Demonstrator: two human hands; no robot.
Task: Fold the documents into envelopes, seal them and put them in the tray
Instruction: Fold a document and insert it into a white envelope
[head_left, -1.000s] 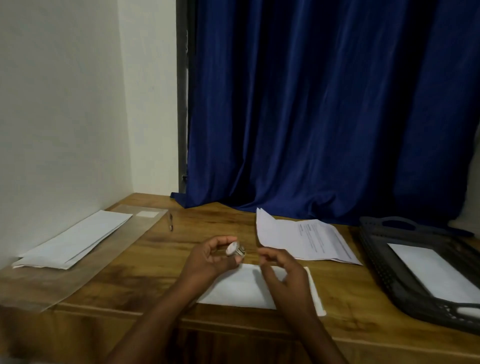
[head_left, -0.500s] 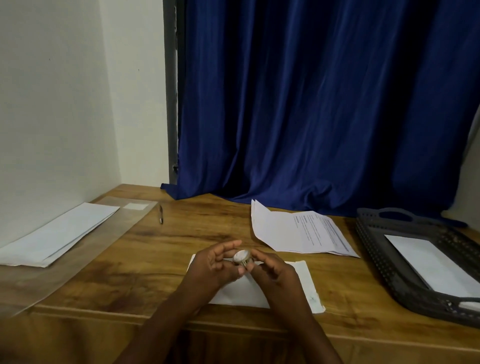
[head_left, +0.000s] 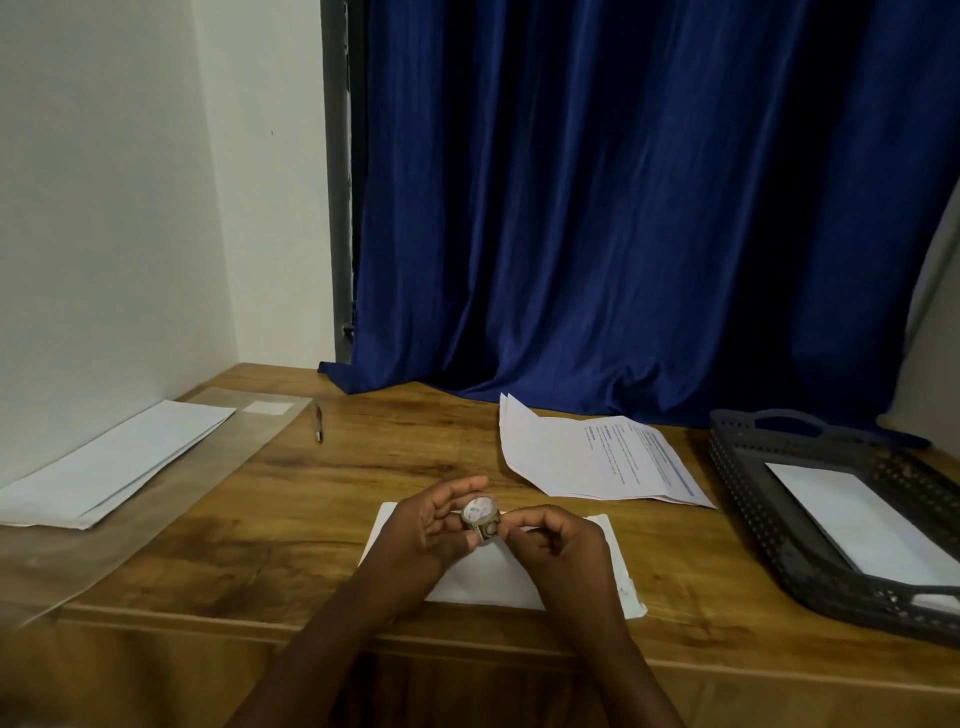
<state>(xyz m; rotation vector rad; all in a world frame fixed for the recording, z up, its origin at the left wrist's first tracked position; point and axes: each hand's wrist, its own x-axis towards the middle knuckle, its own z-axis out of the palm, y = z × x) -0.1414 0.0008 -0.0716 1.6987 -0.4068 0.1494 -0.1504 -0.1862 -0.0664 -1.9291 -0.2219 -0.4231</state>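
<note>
A white envelope (head_left: 488, 577) lies flat on the wooden table near its front edge, partly under my hands. Above it my left hand (head_left: 431, 530) holds a small roll of tape (head_left: 482, 517) between thumb and fingers. My right hand (head_left: 558, 545) pinches at the roll's right side with curled fingers. A stack of printed documents (head_left: 597, 457) lies behind the envelope. A dark perforated tray (head_left: 753, 499) stands at the right with a white envelope (head_left: 862, 519) inside it.
Blank envelopes (head_left: 114, 460) lie on a clear plastic sheet (head_left: 171, 499) at the left by the wall. A pen (head_left: 318, 423) lies behind them. A blue curtain (head_left: 623, 208) hangs behind the table.
My right hand has come in to the tape roll and now pinches it. The view has shifted slightly, with both hands now close together over the envelope.
</note>
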